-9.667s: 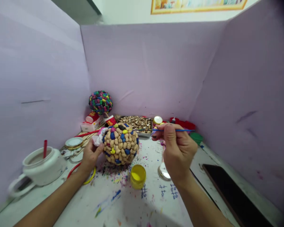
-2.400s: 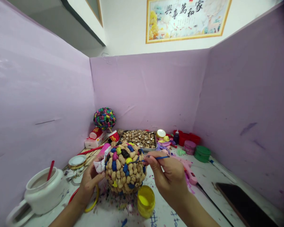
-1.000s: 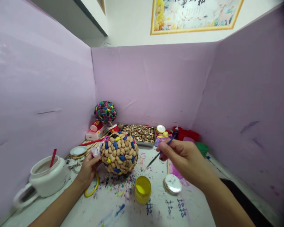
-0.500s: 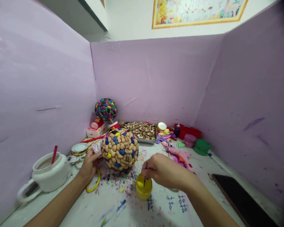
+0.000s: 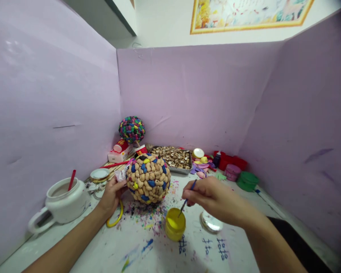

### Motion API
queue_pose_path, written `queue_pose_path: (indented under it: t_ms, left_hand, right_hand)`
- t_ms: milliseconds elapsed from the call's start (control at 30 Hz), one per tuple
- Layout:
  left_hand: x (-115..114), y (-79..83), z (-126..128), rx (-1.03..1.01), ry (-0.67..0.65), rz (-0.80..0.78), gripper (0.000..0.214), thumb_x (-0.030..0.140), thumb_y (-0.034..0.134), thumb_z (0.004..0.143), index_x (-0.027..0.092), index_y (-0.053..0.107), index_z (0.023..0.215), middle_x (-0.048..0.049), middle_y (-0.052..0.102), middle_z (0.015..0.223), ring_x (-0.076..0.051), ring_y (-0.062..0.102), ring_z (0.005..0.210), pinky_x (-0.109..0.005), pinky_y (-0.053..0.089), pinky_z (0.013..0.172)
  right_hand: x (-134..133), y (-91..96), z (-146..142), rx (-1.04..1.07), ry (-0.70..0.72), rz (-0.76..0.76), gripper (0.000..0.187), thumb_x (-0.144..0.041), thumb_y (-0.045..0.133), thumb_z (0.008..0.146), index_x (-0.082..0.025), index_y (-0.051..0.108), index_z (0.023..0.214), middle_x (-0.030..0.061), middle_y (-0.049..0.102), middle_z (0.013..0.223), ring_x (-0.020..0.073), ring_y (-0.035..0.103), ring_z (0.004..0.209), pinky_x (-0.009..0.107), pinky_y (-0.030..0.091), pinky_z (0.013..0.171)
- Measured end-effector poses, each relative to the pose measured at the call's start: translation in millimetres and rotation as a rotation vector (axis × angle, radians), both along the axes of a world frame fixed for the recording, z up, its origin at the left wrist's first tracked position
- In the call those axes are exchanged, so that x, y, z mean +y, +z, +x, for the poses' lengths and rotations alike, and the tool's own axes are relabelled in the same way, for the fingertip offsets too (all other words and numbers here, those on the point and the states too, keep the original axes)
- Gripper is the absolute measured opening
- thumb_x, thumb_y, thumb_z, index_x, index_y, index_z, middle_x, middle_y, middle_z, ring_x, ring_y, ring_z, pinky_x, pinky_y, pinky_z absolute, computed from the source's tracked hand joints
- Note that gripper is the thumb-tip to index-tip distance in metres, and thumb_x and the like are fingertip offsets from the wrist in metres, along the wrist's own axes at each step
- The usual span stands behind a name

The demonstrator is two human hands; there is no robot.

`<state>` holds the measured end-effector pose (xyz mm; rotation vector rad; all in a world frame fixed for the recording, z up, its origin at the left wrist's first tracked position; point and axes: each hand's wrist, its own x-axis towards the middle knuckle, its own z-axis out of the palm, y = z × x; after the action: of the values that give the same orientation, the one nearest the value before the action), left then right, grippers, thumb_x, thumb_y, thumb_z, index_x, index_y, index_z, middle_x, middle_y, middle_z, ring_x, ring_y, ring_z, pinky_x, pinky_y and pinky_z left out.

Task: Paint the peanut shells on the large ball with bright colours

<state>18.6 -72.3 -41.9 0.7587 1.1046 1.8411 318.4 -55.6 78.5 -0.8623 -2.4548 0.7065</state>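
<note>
A ball covered in peanut shells (image 5: 148,182), some painted blue, yellow and black, rests on the paint-spattered table. My left hand (image 5: 111,195) grips its left side, with a crumpled tissue (image 5: 121,175) between fingers and ball. My right hand (image 5: 208,194) pinches a thin blue paintbrush (image 5: 188,196). The brush tip points down into the open pot of yellow paint (image 5: 175,228) just in front of the ball.
A white pot with a red stick (image 5: 63,201) stands at the left. A fully painted shell ball (image 5: 132,129), a tray of shells (image 5: 173,157) and paint tubs (image 5: 246,180) line the back. A round lid (image 5: 211,223) lies right of the yellow pot.
My right hand lifted from the ball, dipped the brush into the yellow paint, and now has raised it slightly with the tip still at the pot. The left hand stays on the ball.
</note>
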Motion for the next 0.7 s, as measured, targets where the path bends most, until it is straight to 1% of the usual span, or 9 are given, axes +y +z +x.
queue_pose_path:
  t_ms: [33, 133, 267, 367, 433, 533, 633, 700]
  left_hand:
    - [0, -0.1, 0, -0.002, 0.000, 0.001, 0.041, 0.024, 0.078, 0.057, 0.019, 0.065, 0.096, -0.0008, 0.073, 0.093, -0.022, 0.067, 0.088, -0.028, 0.054, 0.071]
    - [-1, -0.1, 0, 0.003, 0.011, 0.006, 0.041, 0.024, 0.078, 0.057, 0.018, 0.065, 0.095, -0.0022, 0.073, 0.094, -0.024, 0.066, 0.091, -0.029, 0.054, 0.070]
    - [-1, 0.9, 0, 0.023, 0.022, 0.010, 0.045, 0.026, 0.079, 0.056, 0.018, 0.064, 0.098, -0.0044, 0.072, 0.099, -0.027, 0.065, 0.096, -0.031, 0.054, 0.071]
    - [-1, 2.3, 1, 0.023, 0.020, 0.000, 0.045, 0.025, 0.078, 0.056, 0.018, 0.064, 0.098, -0.0047, 0.072, 0.100, -0.026, 0.066, 0.095, -0.031, 0.054, 0.073]
    - [-2, 3.3, 2, 0.023, 0.022, -0.001, 0.044, 0.025, 0.077, 0.056, 0.018, 0.064, 0.097, -0.0045, 0.072, 0.100, -0.026, 0.066, 0.095, -0.031, 0.054, 0.073]
    - [-2, 3.6, 2, 0.027, 0.028, 0.002, 0.044, 0.024, 0.076, 0.056, 0.018, 0.063, 0.097, -0.0038, 0.072, 0.098, -0.026, 0.067, 0.092, -0.032, 0.054, 0.073]
    - [-3, 2.3, 1, 0.022, 0.019, 0.014, 0.046, 0.024, 0.076, 0.056, 0.018, 0.063, 0.100, -0.0034, 0.073, 0.096, -0.025, 0.067, 0.090, -0.032, 0.054, 0.073]
    - [-3, 1.2, 0, 0.018, 0.000, 0.018, 0.044, 0.024, 0.076, 0.058, 0.018, 0.063, 0.100, -0.0033, 0.073, 0.096, -0.025, 0.067, 0.090, -0.032, 0.053, 0.073]
  right_hand:
    - [0, 2.0, 3, 0.036, -0.007, -0.004, 0.030, -0.028, 0.049, 0.088, -0.019, 0.067, 0.065, 0.0007, 0.071, 0.065, 0.0119, 0.062, 0.056, 0.020, 0.043, 0.050]
    - [1, 1.1, 2, 0.074, -0.043, 0.020, 0.031, -0.032, 0.048, 0.090, -0.018, 0.068, 0.070, 0.0012, 0.071, 0.063, 0.0117, 0.062, 0.054, 0.020, 0.042, 0.047]
    - [1, -7.7, -9, 0.000, 0.007, 0.018, 0.032, -0.027, 0.052, 0.088, -0.018, 0.066, 0.061, 0.0013, 0.070, 0.060, 0.0107, 0.059, 0.049, 0.020, 0.039, 0.044]
    - [3, -8.4, -8, 0.011, 0.008, 0.014, 0.031, -0.028, 0.051, 0.088, -0.018, 0.066, 0.062, 0.0013, 0.070, 0.061, 0.0115, 0.060, 0.051, 0.020, 0.042, 0.045]
    - [5, -6.3, -2, 0.119, -0.039, 0.005, 0.031, -0.033, 0.051, 0.088, -0.018, 0.067, 0.067, 0.0020, 0.070, 0.063, 0.0133, 0.064, 0.056, 0.021, 0.048, 0.049]
    - [9, -5.2, 5, 0.403, -0.091, -0.021, 0.032, -0.041, 0.054, 0.087, -0.017, 0.068, 0.072, 0.0048, 0.071, 0.069, 0.0151, 0.068, 0.061, 0.024, 0.055, 0.054]
    - [9, -9.3, 0, 0.644, -0.155, 0.025, 0.029, -0.041, 0.058, 0.085, -0.017, 0.070, 0.076, 0.0054, 0.071, 0.071, 0.0152, 0.068, 0.059, 0.026, 0.058, 0.055]
    - [7, -13.9, -9, 0.745, -0.169, 0.063, 0.023, -0.038, 0.059, 0.085, -0.018, 0.070, 0.080, 0.0042, 0.071, 0.070, 0.0155, 0.069, 0.060, 0.026, 0.059, 0.054]
